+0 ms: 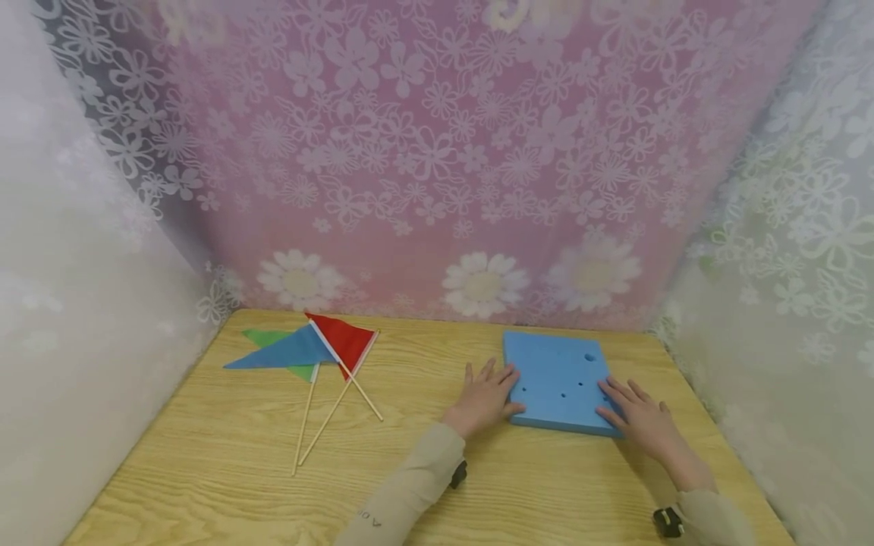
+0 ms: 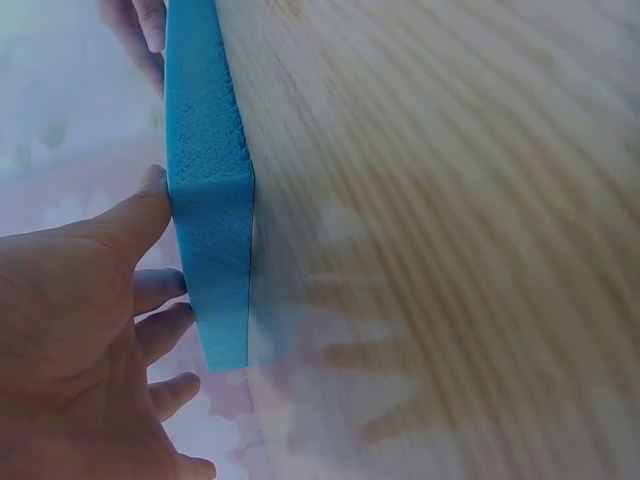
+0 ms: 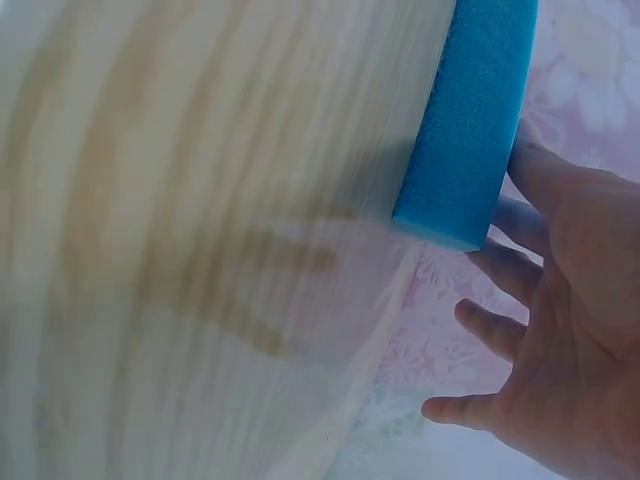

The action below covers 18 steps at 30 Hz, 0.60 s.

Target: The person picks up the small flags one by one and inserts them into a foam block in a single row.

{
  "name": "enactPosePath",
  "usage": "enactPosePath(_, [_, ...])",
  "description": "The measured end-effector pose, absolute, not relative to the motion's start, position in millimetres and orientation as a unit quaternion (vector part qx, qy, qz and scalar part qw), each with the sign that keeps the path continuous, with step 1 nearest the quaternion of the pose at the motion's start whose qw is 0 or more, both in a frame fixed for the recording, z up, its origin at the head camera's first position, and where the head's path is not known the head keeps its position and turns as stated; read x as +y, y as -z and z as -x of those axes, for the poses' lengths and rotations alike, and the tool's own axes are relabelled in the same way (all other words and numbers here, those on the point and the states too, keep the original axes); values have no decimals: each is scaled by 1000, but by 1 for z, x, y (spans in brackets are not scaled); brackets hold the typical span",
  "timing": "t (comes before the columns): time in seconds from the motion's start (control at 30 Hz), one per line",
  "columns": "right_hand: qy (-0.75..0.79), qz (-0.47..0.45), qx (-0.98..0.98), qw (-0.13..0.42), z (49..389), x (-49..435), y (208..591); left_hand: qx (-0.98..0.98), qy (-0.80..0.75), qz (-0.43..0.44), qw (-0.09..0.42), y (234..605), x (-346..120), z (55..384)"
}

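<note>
The blue foam block [image 1: 553,371] lay flat on the bench [image 1: 205,455], right of the frame's centre. The left hand [image 1: 483,398] and right hand [image 1: 645,423], fingers spread and not curled round it, touched opposite sides, presumably to steady it. Left of centre, the blue flag [image 1: 290,350] overlapped the green flag [image 1: 262,337], and its stick [image 1: 365,396] crossed that of the red flag [image 1: 350,345], which could hamper lifting one alone.

A thick, squarish blue foam slab [image 1: 551,368], pitted with several holes, lies flat on the wooden table [image 1: 218,462].
</note>
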State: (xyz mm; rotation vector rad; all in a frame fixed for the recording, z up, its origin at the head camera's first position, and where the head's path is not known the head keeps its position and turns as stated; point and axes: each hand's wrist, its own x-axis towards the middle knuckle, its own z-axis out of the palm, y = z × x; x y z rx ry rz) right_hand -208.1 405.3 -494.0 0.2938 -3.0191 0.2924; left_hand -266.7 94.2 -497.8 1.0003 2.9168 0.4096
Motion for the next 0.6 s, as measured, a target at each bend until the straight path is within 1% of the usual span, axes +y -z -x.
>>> enactPosePath(0.6, [-91,-113,-989,35,214,381,491,939,-134,-316,30,496,67,271])
